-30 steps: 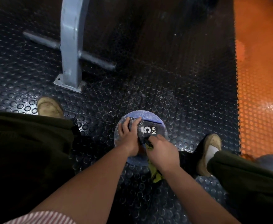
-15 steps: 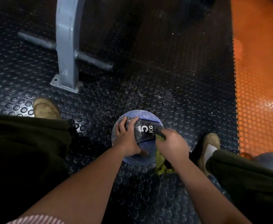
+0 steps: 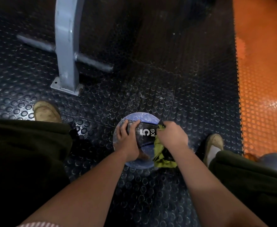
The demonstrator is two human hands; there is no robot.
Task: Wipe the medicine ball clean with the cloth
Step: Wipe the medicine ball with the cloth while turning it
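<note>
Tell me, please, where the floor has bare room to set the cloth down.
Bare studded mat lies beyond the medicine ball, between the grey post and the orange floor. Crowded at the ball: left hand, right hand, cloth, left shoe, right shoe.

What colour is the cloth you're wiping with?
Olive green cloth, clearest in the head view.

The medicine ball (image 3: 144,117) sits on the black studded rubber floor (image 3: 151,71) between my left shoe (image 3: 47,112) and right shoe (image 3: 214,143), with a grey steel post (image 3: 65,46) bolted down far left.
</note>
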